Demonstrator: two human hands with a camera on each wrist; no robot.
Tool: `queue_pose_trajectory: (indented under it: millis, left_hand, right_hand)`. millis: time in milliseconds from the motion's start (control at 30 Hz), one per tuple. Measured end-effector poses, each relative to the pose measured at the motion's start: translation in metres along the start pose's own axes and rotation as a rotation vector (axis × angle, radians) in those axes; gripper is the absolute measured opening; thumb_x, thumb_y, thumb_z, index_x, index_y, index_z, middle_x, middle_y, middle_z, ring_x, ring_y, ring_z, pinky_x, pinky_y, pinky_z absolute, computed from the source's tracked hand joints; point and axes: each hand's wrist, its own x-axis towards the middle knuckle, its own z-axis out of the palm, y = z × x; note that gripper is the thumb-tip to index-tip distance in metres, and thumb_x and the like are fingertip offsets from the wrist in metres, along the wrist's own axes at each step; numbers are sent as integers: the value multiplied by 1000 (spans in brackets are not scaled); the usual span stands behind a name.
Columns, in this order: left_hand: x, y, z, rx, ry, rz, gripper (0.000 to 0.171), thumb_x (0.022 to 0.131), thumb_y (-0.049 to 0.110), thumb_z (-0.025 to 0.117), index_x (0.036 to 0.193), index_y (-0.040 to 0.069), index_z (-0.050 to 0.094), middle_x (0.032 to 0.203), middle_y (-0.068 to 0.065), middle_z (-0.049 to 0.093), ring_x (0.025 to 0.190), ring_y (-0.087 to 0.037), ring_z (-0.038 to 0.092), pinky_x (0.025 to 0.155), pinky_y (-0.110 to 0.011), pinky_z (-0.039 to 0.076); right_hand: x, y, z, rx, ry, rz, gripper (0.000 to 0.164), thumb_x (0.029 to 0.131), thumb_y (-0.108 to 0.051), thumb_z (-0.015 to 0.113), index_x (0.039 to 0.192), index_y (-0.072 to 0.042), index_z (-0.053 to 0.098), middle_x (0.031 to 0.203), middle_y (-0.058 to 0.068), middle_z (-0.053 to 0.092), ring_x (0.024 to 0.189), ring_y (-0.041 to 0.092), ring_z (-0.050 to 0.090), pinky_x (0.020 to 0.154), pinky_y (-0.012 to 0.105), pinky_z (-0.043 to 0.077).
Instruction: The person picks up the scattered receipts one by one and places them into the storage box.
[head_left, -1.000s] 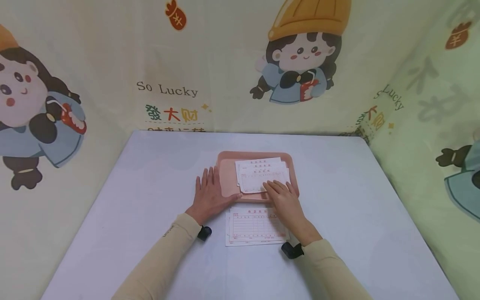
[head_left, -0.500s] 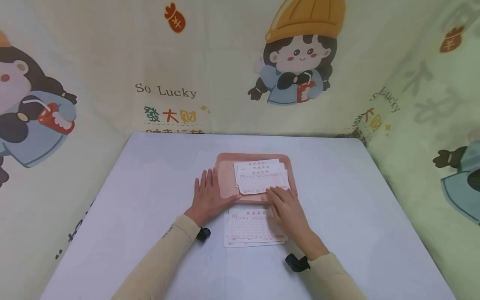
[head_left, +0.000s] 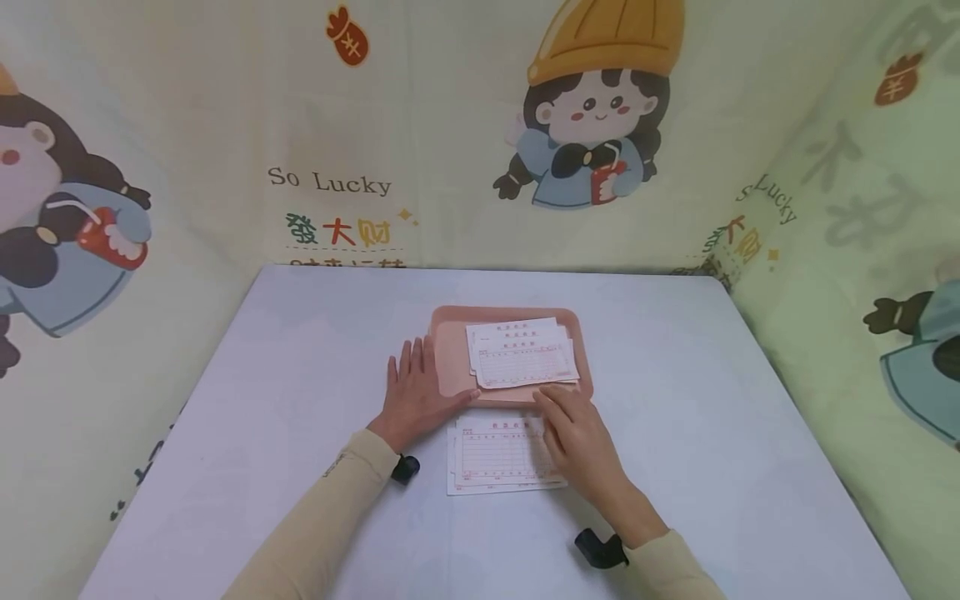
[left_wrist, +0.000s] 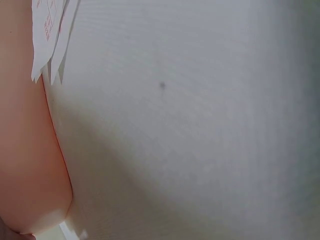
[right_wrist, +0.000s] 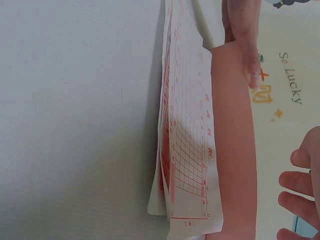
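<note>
A pink tray (head_left: 452, 358) holds several overlapping white receipt slips (head_left: 525, 365) printed in red. My left hand (head_left: 412, 398) rests against the tray's left side, fingers straight and spread, thumb at the front rim. Over the front right rim is my right hand (head_left: 585, 437), its fingers loosely bent with nothing between them; in the right wrist view its fingertips (right_wrist: 297, 200) show apart from the slips. More receipt slips (head_left: 498, 454) lie stacked on the table before the tray, partly covered by the right hand. The left wrist view catches the tray wall (left_wrist: 30, 150) and slip corners (left_wrist: 46, 35).
The white table (head_left: 315, 333) reaches back to a patterned cloth wall (head_left: 442, 125) with cartoon figures and lettering. Black wrist cameras sit below both hands, the left one (head_left: 406, 469) close to the loose slips and the right one (head_left: 600, 548) nearer the front.
My right hand has drawn back from the slips in the tray toward the front rim, uncovering their lower right part. The left hand stays at the tray's side. The head view has shifted slightly.
</note>
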Motion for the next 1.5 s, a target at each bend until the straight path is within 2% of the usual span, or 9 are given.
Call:
queue_pose_trajectory:
  millis: [333,567,800,1267,1500]
  left_hand:
    - [1,-1,-1,-2,6,-2,123,78,82,52,159,1,5,165,-23,12,154,-40,5,122,-61,5]
    - [-1,0,-4,2,-14,-12,123,79,82,52,159,2,3,165,-22,10,154,-40,4,122,-61,4]
    - [-1,0,-7,-4,-21,-16,122,80,81,52,159,1,3,166,-22,9,154,-39,3,122,-61,4]
    - [0,1,-12,-5,-15,-3,122,80,81,52,158,0,5,165,-23,11,154,-40,5,122,-61,5]
    - [1,1,-14,-6,-22,-6,122,80,80,52,158,0,5,165,-24,11,154,-40,5,122,-61,5]
  right_hand:
    - [-9,-7,-2,7,-21,-7,40,82,-1,71,122,1,67,122,15,66,115,31,61,97,44,52]
    - [-15,-10,-3,36,-33,-9,45,80,-1,73,124,4,65,125,16,65,116,31,61,98,45,50]
    - [-19,-13,-3,39,-29,-36,46,77,-1,74,122,5,66,122,18,66,112,32,63,94,45,53]
    - [-23,-19,-3,79,-77,-26,45,79,-6,74,122,4,66,120,15,66,112,31,63,97,44,50]
    - [-25,-22,-2,59,-124,-26,45,78,-8,77,121,3,67,120,13,66,113,29,63,99,45,51]
